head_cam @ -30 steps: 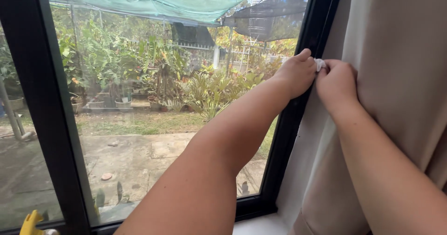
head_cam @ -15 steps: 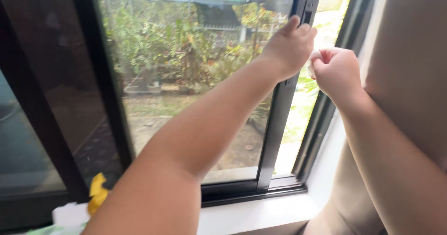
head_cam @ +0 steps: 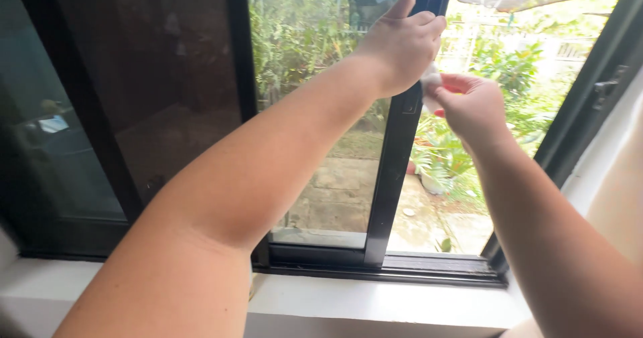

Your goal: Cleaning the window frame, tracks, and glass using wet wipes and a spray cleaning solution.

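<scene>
Biggest thing in front of you is the sliding window sash [head_cam: 315, 123]: dark metal frame w/ a tinted glass pane, sitting in the bottom track [head_cam: 429, 265] and overlapping the fixed dark pane [head_cam: 134, 103] on the left. An open gap shows on its right side, garden plants and paving visible thru it. Judging by build, the sash is heavy and rigid; it should only run sideways along the track, and the glass is the fragile part, so keep pressure on the metal, not the pane.

Its right vertical stile [head_cam: 395, 157] is where you've got hold. Your left hand [head_cam: 402, 46] is up near the top of that stile, fingers curled over its edge and thumb raised against the frame, so closed on the sash. That's prob the best grip spot: stiff metal, smooth and maybe a bit slick, so wrap rather than pinch.

The outer window frame [head_cam: 589, 103] stands well apart at far right, with a small latch piece on it. White sill [head_cam: 375, 304] runs below.

Your right hand [head_cam: 472, 103] is just beside the stile, a bit lower than the left, fingers pinched shut on a small white wad [head_cam: 430, 87], cloth or tissue, can't tell which. It looks soft, light, crushable; the wad is touching or nearly touching the stile edge.
</scene>
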